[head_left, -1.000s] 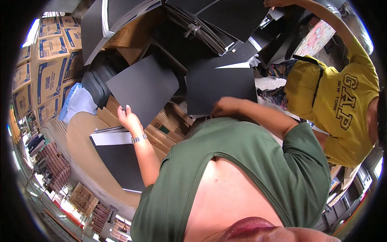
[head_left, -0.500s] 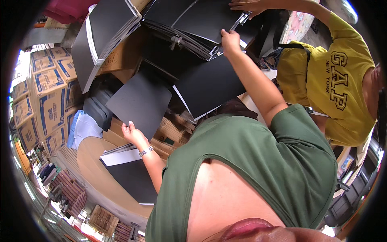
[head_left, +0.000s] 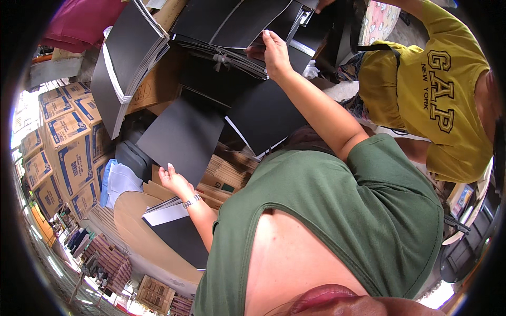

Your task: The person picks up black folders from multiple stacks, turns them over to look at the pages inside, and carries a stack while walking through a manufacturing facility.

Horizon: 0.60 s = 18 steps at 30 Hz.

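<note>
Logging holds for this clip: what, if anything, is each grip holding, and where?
Left grip: a black board, by its near edge. Right grip: apparently another black sheet, by its edge near the right corner.

Top edge chopped off part of the tied black stack (head_left: 203, 23) and most of the co-worker's hand (head_left: 323, 4), and their head (head_left: 486, 100) got swallowed by the dark right rim. The right hand's (head_left: 275, 55) lower fingers were a dark smear, so couldn't tell its grip. Same with whatever left hand (head_left: 176, 183) fingers sat under the black board (head_left: 182, 137). Green shirt (head_left: 337, 195) hid part of the lower black sheet (head_left: 263, 116), and the distant clutter (head_left: 108, 258) was too tiny to make out
</note>
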Available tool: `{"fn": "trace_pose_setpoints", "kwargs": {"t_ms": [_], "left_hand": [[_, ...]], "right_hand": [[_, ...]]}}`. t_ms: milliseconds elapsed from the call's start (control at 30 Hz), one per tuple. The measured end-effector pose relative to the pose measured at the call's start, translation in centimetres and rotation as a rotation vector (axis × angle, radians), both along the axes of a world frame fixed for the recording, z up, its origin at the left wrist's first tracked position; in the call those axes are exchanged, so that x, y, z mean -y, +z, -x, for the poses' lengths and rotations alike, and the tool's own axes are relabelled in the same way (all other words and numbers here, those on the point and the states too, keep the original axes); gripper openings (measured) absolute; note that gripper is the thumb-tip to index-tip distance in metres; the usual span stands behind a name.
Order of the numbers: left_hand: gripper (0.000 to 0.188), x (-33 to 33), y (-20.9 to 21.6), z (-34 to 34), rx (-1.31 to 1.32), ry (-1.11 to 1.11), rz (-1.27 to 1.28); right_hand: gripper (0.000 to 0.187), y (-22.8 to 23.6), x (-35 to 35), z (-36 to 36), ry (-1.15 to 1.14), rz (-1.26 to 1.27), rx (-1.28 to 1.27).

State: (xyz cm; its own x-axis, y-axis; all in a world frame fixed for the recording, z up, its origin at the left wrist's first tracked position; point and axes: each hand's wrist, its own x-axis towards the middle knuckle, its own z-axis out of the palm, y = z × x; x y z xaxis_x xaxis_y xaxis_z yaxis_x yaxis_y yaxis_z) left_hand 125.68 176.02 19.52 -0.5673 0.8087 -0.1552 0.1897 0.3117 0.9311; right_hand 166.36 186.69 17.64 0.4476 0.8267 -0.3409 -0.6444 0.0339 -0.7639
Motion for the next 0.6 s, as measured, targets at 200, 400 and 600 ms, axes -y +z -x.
{"fn": "trace_pose_setpoints", "kwargs": {"t_ms": [200,400,600], "left_hand": [[0.020,0.1,0.3,0.3,-0.065,-0.007,0.004],[0.023,0.4,0.4,1.0,-0.066,-0.029,0.011],[0.026,0.8,0.3,1.4,-0.021,-0.021,-0.007]], "right_hand": [[0.024,-0.4,-0.7,-0.4,-0.007,-0.068,-0.142],[0.032,-0.1,-1.6,-0.1,-0.056,-0.108,-0.089],[0.069,1.3,-2.4,-0.9,-0.142,0.137,0.320]]}}
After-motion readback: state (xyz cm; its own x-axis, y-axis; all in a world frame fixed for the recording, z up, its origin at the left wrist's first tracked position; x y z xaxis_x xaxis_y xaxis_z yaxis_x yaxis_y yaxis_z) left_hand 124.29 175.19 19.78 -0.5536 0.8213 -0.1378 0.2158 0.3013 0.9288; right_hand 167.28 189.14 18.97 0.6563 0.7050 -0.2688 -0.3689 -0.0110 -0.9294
